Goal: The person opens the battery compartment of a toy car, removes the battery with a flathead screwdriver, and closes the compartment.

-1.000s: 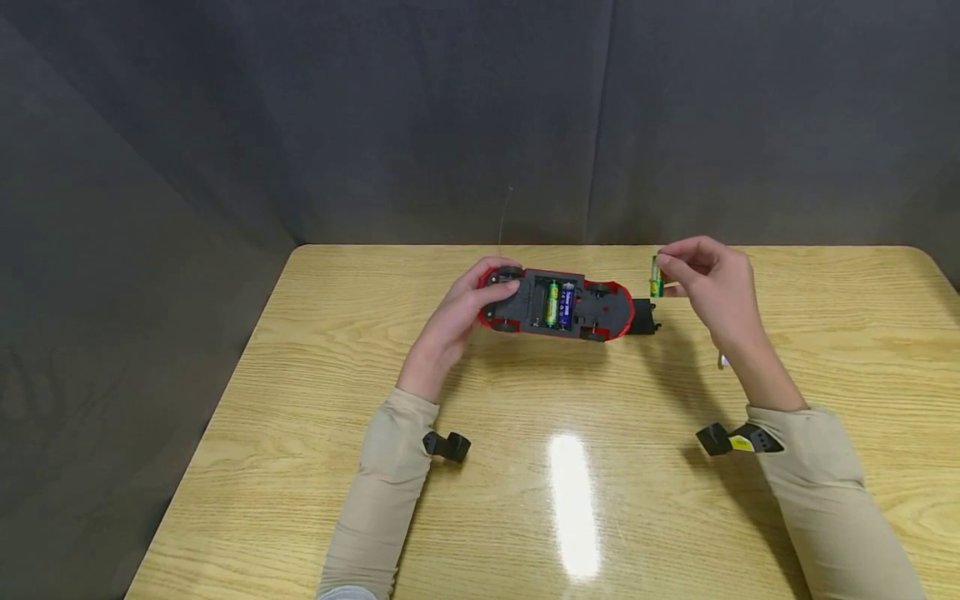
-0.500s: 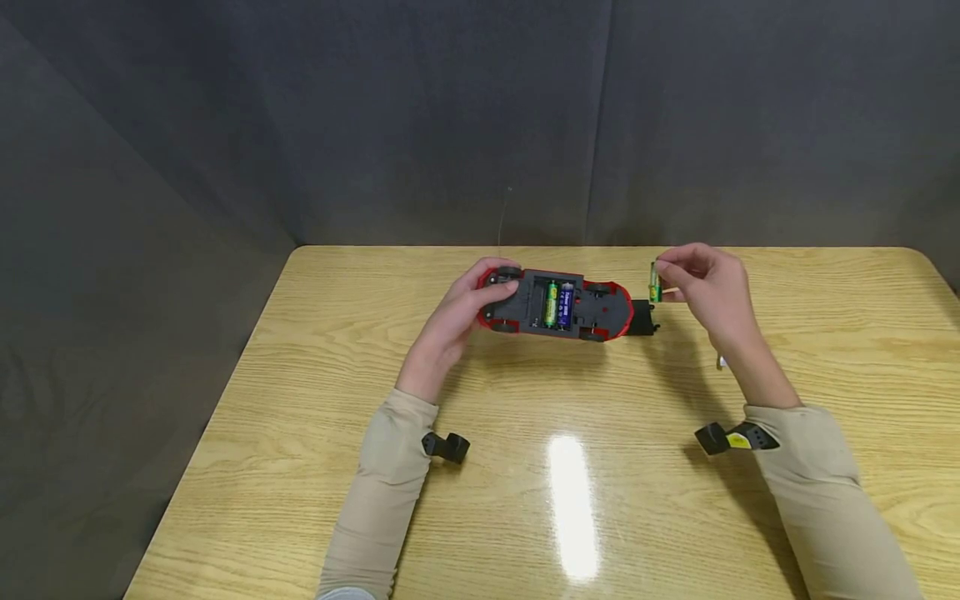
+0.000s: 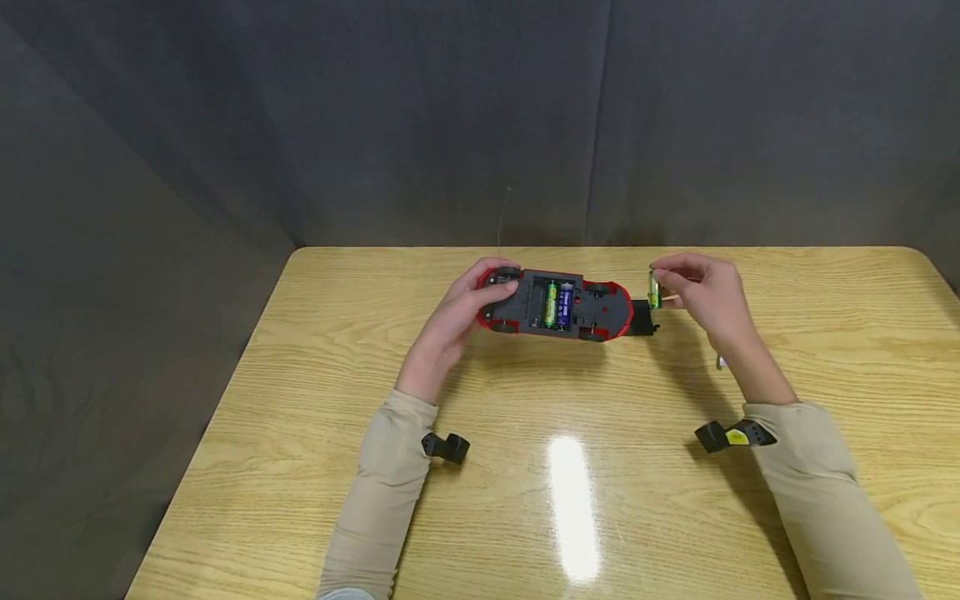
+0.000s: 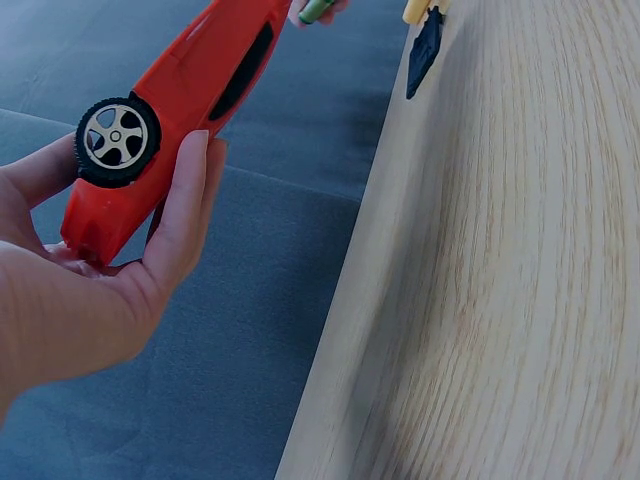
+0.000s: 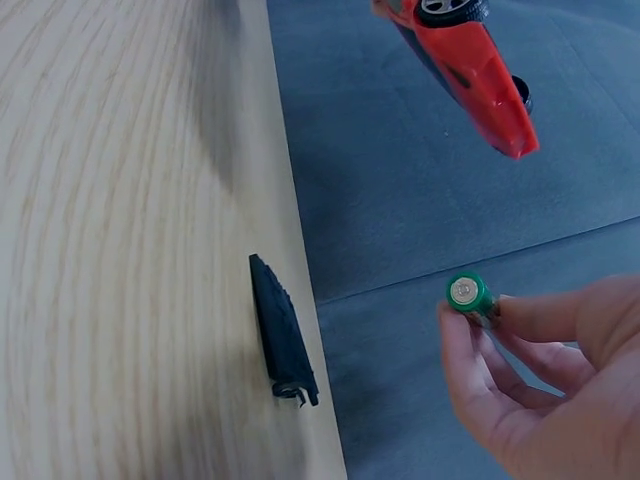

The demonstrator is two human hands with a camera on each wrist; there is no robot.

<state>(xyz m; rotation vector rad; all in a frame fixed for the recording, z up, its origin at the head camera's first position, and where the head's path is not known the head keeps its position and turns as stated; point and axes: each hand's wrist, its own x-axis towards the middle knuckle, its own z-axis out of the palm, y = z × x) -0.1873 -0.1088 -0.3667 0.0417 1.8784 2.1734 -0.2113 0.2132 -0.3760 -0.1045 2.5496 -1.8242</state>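
My left hand [image 3: 450,321] grips the tail end of a red toy car [image 3: 609,310], thumb across its black underside, which faces up. The open battery bay holds a green battery [image 3: 551,305] and a dark blue battery [image 3: 566,305] side by side. To the right of the car, my right hand [image 3: 712,302] pinches another green battery [image 3: 655,290] between thumb and fingertips. Its flat end faces the camera in the right wrist view. On the table below lies a black battery cover [image 5: 283,330], partly behind the car's nose in the head view.
A thin antenna wire [image 3: 501,225] rises from the car. Near my right wrist a small whitish object [image 3: 722,362] lies on the wooden table [image 3: 510,500]. Something yellow [image 4: 415,10] shows beside the cover in the left wrist view. Dark cloth [image 3: 450,125] hangs behind.
My right hand has come slightly down toward the table with its battery, still pinched, and a little to the left. The left hand and car have hardly moved.
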